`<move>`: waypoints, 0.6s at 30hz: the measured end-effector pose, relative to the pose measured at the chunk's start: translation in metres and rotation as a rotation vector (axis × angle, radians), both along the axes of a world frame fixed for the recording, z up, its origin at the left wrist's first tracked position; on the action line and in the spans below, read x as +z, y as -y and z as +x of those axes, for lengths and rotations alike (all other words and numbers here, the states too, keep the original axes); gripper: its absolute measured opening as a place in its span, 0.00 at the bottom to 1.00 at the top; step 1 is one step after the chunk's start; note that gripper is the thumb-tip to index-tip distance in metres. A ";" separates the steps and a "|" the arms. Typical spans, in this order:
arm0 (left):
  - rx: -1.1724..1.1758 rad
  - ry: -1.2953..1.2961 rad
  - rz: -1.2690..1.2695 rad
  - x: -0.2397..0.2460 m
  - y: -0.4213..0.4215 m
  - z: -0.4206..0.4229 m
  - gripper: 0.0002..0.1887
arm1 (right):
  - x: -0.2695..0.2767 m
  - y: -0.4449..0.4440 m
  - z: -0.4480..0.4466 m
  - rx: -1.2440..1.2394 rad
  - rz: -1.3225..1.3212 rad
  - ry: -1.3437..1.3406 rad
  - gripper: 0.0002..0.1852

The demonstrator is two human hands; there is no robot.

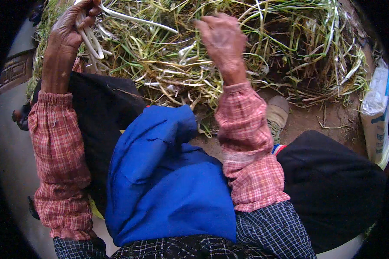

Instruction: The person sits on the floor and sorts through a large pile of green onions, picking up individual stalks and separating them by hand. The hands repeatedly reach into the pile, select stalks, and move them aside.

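At the upper left, my left hand is closed around several long white stalks, which look like spring onions or garlic shoots; the top of the hand is cut off by the picture's edge. One white stalk reaches right from it over the pile. My right hand, blurred, is above the middle of a heap of green and yellowed leaves and stalks. Its fingers are bent, and whether anything is between them cannot be made out. Both forearms wear red checked sleeve covers.
A blue cloth lies over my lap between dark-clad knees. A shoe rests on brown ground at the heap's near edge. At the far right stands a plastic-wrapped package bearing writing. The heap spans the top of the view.
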State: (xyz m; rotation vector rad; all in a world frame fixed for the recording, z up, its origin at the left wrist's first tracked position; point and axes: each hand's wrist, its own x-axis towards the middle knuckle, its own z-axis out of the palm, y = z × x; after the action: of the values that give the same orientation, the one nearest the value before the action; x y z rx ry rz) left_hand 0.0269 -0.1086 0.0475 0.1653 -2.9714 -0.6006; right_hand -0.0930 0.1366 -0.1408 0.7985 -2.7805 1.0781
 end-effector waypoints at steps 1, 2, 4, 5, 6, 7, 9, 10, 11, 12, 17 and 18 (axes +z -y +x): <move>0.032 -0.003 -0.018 -0.003 -0.009 -0.003 0.21 | 0.008 0.007 0.003 0.222 -0.199 0.047 0.19; 0.066 -0.005 -0.038 -0.007 -0.020 -0.008 0.21 | 0.006 0.015 0.010 0.370 -0.569 0.265 0.21; 0.087 0.022 0.284 -0.018 -0.014 -0.012 0.20 | -0.003 0.039 0.030 0.467 -0.925 0.384 0.19; 0.078 0.017 0.243 -0.022 -0.015 -0.014 0.20 | -0.007 0.047 0.035 0.558 -0.976 0.357 0.21; 0.070 0.014 0.201 -0.025 -0.015 -0.015 0.20 | 0.001 0.046 0.037 0.577 -0.961 0.568 0.22; 0.064 0.006 0.158 -0.027 -0.015 -0.016 0.19 | 0.014 0.042 0.038 0.596 -0.937 0.775 0.22; 0.054 -0.024 0.118 -0.031 -0.012 -0.017 0.19 | 0.027 0.034 0.038 0.642 -0.958 1.029 0.20; 0.048 -0.038 0.099 -0.032 -0.013 -0.017 0.19 | 0.028 0.031 0.038 0.659 -0.964 1.157 0.20; 0.079 0.007 0.048 -0.032 -0.014 -0.017 0.20 | 0.027 0.031 0.037 0.654 -0.937 1.113 0.18; 0.111 0.053 -0.009 -0.028 -0.020 -0.019 0.20 | 0.024 0.032 0.037 0.652 -0.914 1.070 0.17; 0.098 0.029 0.389 -0.043 -0.031 -0.018 0.22 | 0.022 0.045 0.040 0.539 -1.054 1.009 0.15; 0.107 0.067 0.476 -0.045 -0.034 -0.017 0.22 | 0.020 0.046 0.039 0.556 -0.979 0.897 0.16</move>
State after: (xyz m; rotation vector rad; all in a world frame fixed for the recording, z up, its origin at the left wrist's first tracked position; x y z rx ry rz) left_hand 0.0101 -0.0745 0.0021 0.3847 -2.7994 -1.2970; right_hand -0.0543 0.0905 -0.1212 1.0753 -1.8698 3.1256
